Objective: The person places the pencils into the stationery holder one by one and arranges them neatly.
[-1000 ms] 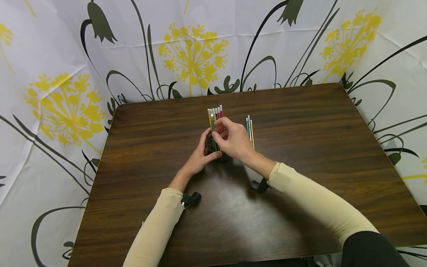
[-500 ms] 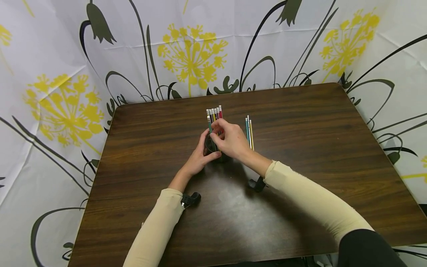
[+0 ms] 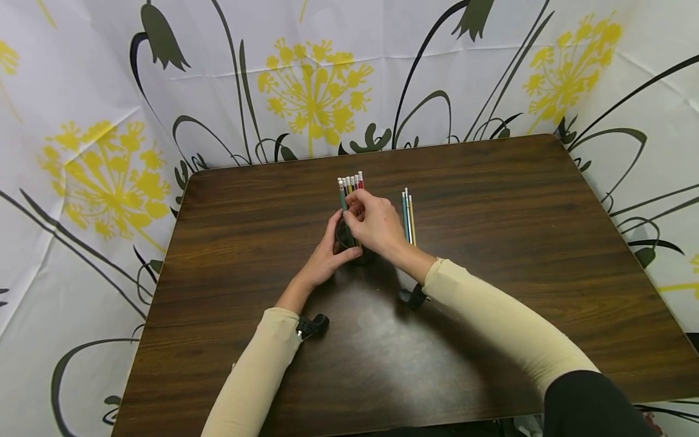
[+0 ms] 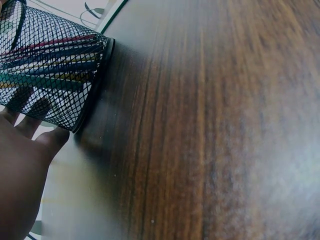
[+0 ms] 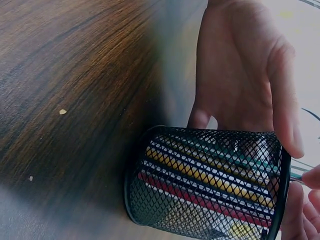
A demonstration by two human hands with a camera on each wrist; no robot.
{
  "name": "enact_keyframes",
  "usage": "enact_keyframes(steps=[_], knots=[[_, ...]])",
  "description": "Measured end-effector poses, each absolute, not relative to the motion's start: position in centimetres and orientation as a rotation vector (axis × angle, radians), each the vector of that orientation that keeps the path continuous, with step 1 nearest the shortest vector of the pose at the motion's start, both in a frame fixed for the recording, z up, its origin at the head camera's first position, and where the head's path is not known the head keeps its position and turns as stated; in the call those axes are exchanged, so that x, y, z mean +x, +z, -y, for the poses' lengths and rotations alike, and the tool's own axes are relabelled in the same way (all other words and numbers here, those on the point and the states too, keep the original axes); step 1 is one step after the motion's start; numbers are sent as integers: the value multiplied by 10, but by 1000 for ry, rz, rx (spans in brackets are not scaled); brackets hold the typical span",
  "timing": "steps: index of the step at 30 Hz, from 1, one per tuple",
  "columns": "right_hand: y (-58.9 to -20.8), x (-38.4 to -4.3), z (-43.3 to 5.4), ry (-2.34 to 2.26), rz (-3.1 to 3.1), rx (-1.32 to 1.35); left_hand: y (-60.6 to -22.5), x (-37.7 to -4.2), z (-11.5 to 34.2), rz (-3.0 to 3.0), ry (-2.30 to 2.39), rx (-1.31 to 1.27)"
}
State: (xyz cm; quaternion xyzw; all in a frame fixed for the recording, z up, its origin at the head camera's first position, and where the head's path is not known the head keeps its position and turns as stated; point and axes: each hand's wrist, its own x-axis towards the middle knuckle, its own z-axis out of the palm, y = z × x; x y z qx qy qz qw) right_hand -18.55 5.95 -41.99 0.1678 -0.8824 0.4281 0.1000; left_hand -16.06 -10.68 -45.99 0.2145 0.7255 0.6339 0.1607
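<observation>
My left hand (image 3: 321,260) grips a black mesh pencil cup (image 5: 215,182) from its left side, thumb at the rim in the right wrist view. The cup stands on the table, with several pencils (image 4: 50,57) visible through its mesh. In the head view my right hand (image 3: 380,226) is over the cup and pinches a green pencil (image 3: 342,195) between thumb and fingers. That pencil is upright at the left of the group, its lower end inside the cup. White erasers top the other pencils (image 3: 353,180), partly hidden behind my right hand.
To the right of the cup, a few loose pencils (image 3: 408,215), teal and yellow among them, lie side by side, partly behind my right wrist. The dark wooden table (image 3: 491,212) backs onto a floral curtain (image 3: 327,79).
My right hand and forearm have shifted slightly left. The green pencil's eraser end has moved left and back, now close beside the other erasers. My left hand keeps its hold on the cup.
</observation>
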Motion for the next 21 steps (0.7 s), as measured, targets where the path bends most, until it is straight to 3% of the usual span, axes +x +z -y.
enact_keyframes(steps=[11,21], knots=[[-417,-189,-52,1191,2672,372,-482,-169,110,-2086,1829,646],[-418,-193,-53,1193,2690,331,-461,-161,105,-2084,1819,649]])
